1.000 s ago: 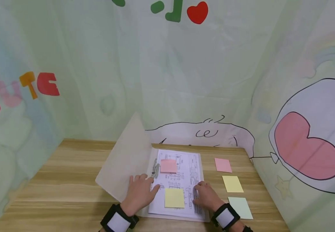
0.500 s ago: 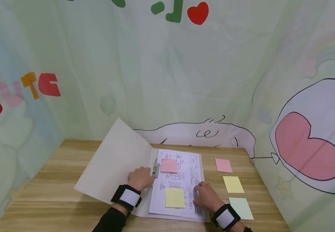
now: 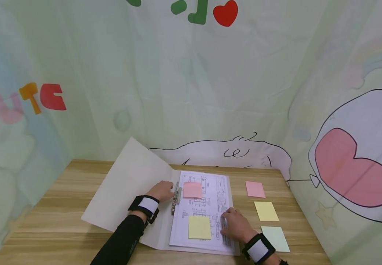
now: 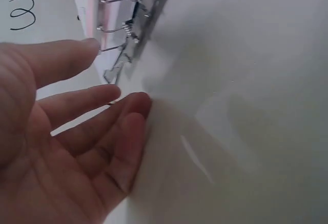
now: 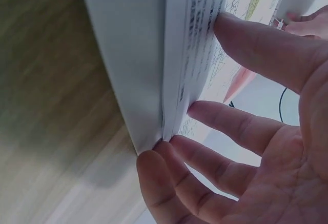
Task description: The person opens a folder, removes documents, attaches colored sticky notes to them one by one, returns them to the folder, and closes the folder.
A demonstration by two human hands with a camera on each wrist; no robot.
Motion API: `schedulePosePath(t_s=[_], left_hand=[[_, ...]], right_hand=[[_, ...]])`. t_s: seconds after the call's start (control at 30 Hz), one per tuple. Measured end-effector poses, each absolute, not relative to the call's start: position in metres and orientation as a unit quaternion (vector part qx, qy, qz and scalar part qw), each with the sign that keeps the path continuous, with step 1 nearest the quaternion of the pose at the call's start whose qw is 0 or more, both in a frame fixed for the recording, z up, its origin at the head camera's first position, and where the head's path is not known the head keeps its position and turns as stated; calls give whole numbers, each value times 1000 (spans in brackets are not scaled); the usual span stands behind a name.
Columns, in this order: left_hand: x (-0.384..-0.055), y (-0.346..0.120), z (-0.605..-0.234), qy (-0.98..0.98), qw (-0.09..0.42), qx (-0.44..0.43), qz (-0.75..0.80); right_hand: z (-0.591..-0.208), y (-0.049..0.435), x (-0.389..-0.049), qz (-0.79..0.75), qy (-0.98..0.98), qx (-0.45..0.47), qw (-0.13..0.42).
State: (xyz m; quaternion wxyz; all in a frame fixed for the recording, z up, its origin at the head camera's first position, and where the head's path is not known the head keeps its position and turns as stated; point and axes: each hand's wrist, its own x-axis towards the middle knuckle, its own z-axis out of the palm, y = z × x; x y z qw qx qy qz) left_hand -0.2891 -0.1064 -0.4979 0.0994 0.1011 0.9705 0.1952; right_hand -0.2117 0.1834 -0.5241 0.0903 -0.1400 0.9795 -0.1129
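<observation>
A white ring binder lies open on the table, its cover (image 3: 124, 184) swung to the left and tilted up. Along its spine runs a metal ring clip (image 3: 176, 198), whose rings (image 4: 114, 30) show in the left wrist view. Printed drawing sheets (image 3: 181, 228) fill the right side, bearing a pink sticky note (image 3: 192, 190) and a yellow sticky note (image 3: 199, 227). My left hand (image 3: 160, 192) touches the inside of the cover beside the clip, fingers loosely bent, holding nothing. My right hand (image 3: 238, 225) rests on the sheets' right edge, fingertips touching paper and binder edge.
Right of the binder, a pink note (image 3: 255, 189), a yellow note (image 3: 266, 211) and a pale green note (image 3: 275, 238) lie in a column on the wooden table (image 3: 61, 209). A printed fabric backdrop (image 3: 210, 92) hangs behind and at both sides.
The cover has swung down further to the left. My left hand has moved up along the spine, from the sheets' left edge to beside the clip. My right hand stays in place.
</observation>
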Motion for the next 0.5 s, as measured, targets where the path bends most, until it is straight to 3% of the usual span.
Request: schedulePosePath(t_s=[0.5], left_hand=[[-318, -113, -513, 950, 123, 120, 261]], right_hand=[[-521, 179, -212, -89, 981, -144, 98]])
